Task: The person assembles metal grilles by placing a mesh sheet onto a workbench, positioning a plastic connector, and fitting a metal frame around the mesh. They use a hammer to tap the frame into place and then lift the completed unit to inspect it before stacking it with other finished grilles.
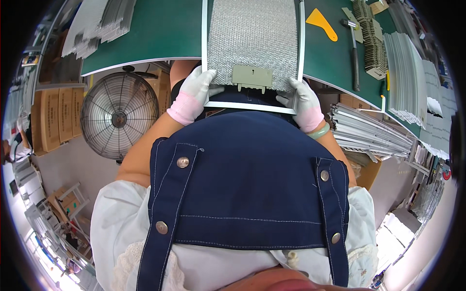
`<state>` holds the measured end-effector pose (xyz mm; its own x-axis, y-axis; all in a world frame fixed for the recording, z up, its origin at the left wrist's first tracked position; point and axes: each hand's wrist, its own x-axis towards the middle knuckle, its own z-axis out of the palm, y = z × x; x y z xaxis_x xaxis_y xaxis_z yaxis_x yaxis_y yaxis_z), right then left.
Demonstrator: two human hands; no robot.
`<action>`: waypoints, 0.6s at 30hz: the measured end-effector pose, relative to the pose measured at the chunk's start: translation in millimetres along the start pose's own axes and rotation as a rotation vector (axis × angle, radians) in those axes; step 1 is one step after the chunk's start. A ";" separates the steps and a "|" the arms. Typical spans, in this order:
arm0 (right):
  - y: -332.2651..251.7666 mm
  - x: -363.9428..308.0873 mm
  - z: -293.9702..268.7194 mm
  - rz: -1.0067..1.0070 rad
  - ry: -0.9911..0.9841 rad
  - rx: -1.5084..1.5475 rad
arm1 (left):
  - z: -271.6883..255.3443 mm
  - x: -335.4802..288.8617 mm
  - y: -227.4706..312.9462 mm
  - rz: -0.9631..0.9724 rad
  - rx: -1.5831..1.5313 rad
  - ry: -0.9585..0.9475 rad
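In front of my body a silvery metal mesh panel [255, 41] lies within a thin white metal frame [204, 36], its far part over the green table. A grey-green plastic piece [252, 76] with small prongs sits at the mesh's near edge. Between that edge and the frame's near bar [250, 106] there is a gap, with dark cloth showing through. My left hand [193, 94], in a white glove with a pink cuff, is closed around the near left corner area. My right hand [305, 103], gloved alike, grips the right side near the other corner; some fingertips are hidden.
On the green table [160, 31] lie a yellow scraper [322, 24], a hammer [353, 53] and stacked grey-green pieces [369, 41]. Mesh sheets [99, 24] are piled left, pale strips [405, 77] right. A floor fan [119, 116] stands left; metal bars [369, 131] lie below the table's right side.
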<state>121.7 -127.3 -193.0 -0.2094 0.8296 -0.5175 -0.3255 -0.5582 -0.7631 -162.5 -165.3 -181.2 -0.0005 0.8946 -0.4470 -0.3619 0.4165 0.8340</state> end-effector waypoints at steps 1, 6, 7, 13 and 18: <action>-4.7 -7.9 3.9 0.013 0.016 -0.039 | 0.7 -4.5 2.9 -0.014 0.059 0.000; -3.3 -14.3 12.8 0.000 0.021 0.097 | 7.5 -6.1 -2.6 -0.041 0.045 0.088; -0.5 -8.7 11.8 -0.005 0.015 0.141 | 8.2 -2.0 -4.7 -0.036 -0.002 0.111; 0.7 -3.9 3.8 0.048 -0.110 0.293 | 4.3 0.4 -8.2 -0.047 -0.228 0.016; -2.4 -4.6 12.6 -0.106 0.050 0.132 | 5.0 2.5 -4.5 -0.071 0.067 -0.003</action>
<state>111.8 -129.7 -183.8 -0.1226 0.8804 -0.4582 -0.4626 -0.4591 -0.7584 -156.2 -164.1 -184.4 0.0260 0.8629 -0.5047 -0.2973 0.4887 0.8202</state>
